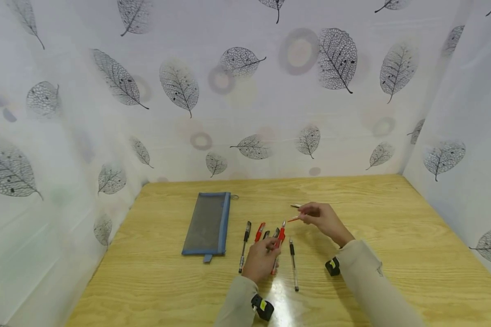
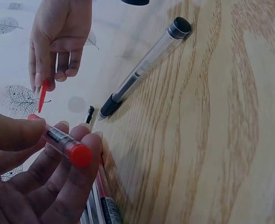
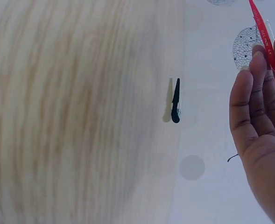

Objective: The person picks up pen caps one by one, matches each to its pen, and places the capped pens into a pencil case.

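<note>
My left hand [image 1: 263, 260] holds a red pen [image 2: 62, 142] between thumb and fingers, its tip pointing away from me. My right hand [image 1: 324, 221] pinches a red pen cap [image 3: 264, 37] by one end, to the right of the pen tip and apart from it. Under and beside the left hand lie several red and black pens, partly hidden by it. An uncapped black pen [image 1: 293, 263] lies just right of the left hand. Another black pen [image 1: 244, 247] lies to its left.
A grey mesh pouch [image 1: 206, 222] with blue edging lies flat at the left. A small black cap [image 3: 176, 100] lies on the wooden table [image 1: 159, 272] beyond the right hand. A white cloth with leaf prints [image 1: 249, 104] hangs behind the table.
</note>
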`<state>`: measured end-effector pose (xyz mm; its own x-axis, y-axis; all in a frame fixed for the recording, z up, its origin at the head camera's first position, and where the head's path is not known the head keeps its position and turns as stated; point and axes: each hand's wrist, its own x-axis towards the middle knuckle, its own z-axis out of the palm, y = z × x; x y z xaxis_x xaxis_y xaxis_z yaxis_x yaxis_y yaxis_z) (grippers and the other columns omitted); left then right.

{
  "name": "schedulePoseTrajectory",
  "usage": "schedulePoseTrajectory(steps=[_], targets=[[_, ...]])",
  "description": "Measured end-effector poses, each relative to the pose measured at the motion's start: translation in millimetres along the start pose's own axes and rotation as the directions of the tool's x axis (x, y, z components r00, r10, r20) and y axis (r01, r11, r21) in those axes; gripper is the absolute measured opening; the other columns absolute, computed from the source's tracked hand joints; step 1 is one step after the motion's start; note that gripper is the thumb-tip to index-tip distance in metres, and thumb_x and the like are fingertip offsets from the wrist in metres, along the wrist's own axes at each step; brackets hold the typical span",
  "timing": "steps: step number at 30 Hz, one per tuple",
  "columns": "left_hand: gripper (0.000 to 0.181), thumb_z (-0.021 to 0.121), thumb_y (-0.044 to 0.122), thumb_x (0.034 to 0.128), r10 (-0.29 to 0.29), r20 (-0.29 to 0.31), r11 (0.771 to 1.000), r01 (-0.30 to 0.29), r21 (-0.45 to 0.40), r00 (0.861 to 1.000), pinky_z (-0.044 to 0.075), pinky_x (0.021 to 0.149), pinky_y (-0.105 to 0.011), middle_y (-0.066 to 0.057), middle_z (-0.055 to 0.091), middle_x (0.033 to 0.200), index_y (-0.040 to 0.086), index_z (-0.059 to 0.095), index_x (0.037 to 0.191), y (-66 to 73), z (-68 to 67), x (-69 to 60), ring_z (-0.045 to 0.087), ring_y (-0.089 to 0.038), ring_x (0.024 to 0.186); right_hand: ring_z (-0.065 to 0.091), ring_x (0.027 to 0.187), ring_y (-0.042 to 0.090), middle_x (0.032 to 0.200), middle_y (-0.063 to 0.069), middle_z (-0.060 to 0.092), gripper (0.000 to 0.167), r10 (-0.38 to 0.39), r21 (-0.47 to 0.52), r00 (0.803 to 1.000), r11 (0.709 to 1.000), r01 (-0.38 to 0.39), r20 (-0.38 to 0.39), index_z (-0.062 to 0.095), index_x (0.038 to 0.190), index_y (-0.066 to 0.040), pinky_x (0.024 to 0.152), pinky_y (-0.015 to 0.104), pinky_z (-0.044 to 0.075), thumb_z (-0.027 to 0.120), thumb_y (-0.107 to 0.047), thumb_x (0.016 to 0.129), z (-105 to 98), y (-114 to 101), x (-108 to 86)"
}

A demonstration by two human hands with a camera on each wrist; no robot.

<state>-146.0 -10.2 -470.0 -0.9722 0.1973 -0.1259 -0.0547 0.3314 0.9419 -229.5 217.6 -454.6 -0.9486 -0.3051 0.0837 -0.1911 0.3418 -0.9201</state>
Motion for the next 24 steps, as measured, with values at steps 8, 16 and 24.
schedulePoseTrajectory(steps=[8,16,24], targets=[[0.027,0.059,0.012,0.0967,-0.007,-0.007,1.000,0.007,-0.004,1.000,0.051,0.049,-0.028,0.001,0.061,0.094,0.009,0.063,0.124,-1.5,0.9,-1.8,0.062,-0.013,0.063,0.066,0.088,0.027,0.099,0.016,0.068,0.034,0.016,0.111,0.996,0.994,-0.007,-0.083,0.062,0.109,0.011,0.082,0.047,0.053,0.069,-0.016,0.090,6,-1,-7.2],[0.027,0.058,0.012,0.0967,-0.004,0.007,1.000,0.004,0.011,1.000,0.049,0.047,-0.028,0.002,0.061,0.091,0.009,0.063,0.123,-1.2,0.7,-4.4,0.062,-0.014,0.062,0.065,0.085,0.023,0.098,0.009,0.070,0.038,0.018,0.173,0.986,0.985,0.010,-0.163,0.062,0.114,0.013,0.077,0.030,0.054,0.069,-0.016,0.090,16,-3,-8.1],[0.026,0.058,0.009,0.0962,0.006,0.015,1.000,-0.006,0.000,1.000,0.049,0.047,-0.027,0.001,0.061,0.089,0.006,0.063,0.122,-0.1,-0.3,-7.4,0.062,-0.013,0.061,0.061,0.080,0.013,0.108,0.024,0.066,0.032,0.011,0.150,0.988,0.989,0.012,-0.154,0.067,0.114,0.005,0.079,0.041,0.053,0.066,-0.019,0.093,23,-6,-6.5]])
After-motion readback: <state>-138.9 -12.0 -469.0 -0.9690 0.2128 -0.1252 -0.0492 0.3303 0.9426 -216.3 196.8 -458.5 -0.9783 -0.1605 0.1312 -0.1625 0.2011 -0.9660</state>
